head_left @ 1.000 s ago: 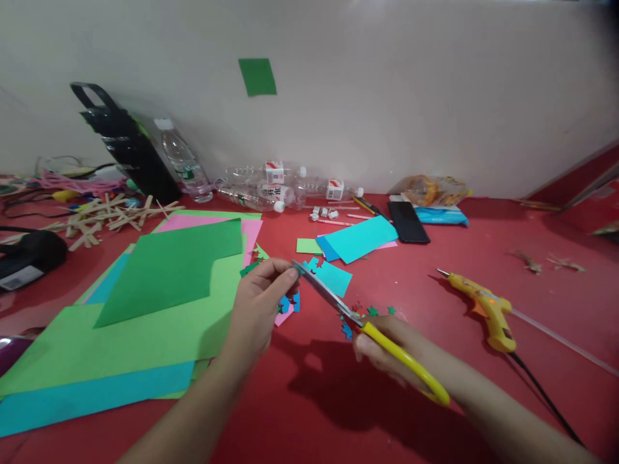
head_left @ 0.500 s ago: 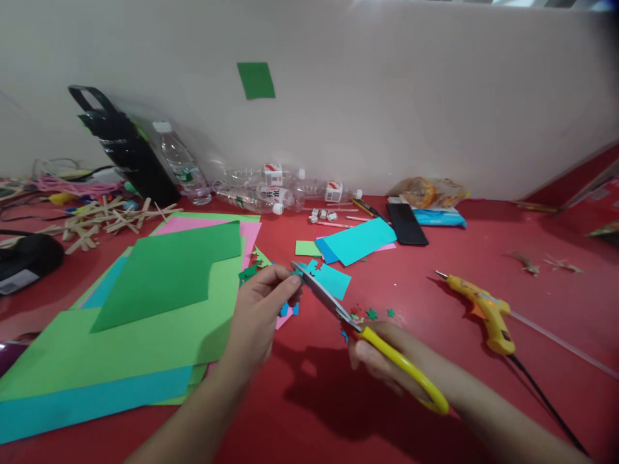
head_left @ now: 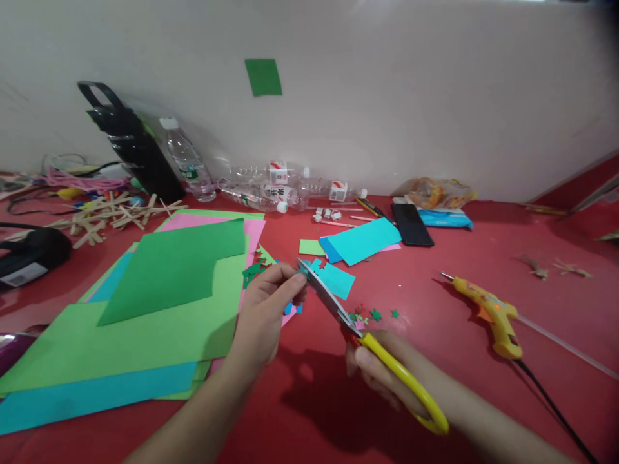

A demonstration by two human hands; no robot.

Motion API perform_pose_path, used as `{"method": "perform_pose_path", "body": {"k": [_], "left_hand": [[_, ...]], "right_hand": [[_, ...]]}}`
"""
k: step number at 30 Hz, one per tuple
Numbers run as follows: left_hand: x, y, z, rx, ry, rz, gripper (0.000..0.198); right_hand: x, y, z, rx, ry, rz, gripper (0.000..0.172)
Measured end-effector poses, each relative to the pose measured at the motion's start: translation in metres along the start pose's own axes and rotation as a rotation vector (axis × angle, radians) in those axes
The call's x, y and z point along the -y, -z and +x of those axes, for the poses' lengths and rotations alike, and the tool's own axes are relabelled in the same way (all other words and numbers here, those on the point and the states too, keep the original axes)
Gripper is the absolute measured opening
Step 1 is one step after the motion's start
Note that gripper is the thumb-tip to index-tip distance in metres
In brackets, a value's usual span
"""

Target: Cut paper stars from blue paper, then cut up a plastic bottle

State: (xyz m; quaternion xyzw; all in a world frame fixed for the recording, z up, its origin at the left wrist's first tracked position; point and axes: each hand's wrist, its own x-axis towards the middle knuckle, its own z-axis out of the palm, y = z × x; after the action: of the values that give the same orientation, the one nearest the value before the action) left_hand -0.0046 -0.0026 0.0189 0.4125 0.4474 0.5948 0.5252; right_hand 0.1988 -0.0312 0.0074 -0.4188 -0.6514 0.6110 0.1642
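My left hand pinches a small blue paper piece between thumb and fingers; most of it is hidden. The scissors, with yellow handles, are in my right hand, and their blade tips meet the paper at my left fingertips. Behind the blades lies a turquoise paper sheet with cut edges. Small paper stars in green, red and pink are scattered beyond my right hand. Green paper scraps lie just past my left hand.
Large coloured sheets cover the left side. A yellow glue gun with its cord lies at right. Along the wall are a black flask, plastic bottles, a phone and wooden sticks.
The view has shifted slightly, so the surroundings sit a little further right. Both hands keep nearly the same pose, with the scissors still at the small blue paper piece.
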Motion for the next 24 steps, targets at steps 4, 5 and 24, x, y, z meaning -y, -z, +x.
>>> {"method": "perform_pose_path", "body": {"k": [4, 5, 24], "left_hand": [[0.0, -0.001, 0.001, -0.001, 0.011, -0.006, 0.019], [0.0, -0.001, 0.0, 0.0, 0.015, -0.009, 0.019], [-0.002, -0.003, -0.001, 0.005, 0.021, -0.014, 0.019]], "right_hand": [[0.004, -0.001, -0.002, 0.004, 0.011, -0.006, 0.062], [0.004, -0.001, -0.003, 0.011, 0.012, -0.008, 0.061], [-0.008, -0.006, -0.003, -0.051, -0.012, 0.0, 0.055]]}}
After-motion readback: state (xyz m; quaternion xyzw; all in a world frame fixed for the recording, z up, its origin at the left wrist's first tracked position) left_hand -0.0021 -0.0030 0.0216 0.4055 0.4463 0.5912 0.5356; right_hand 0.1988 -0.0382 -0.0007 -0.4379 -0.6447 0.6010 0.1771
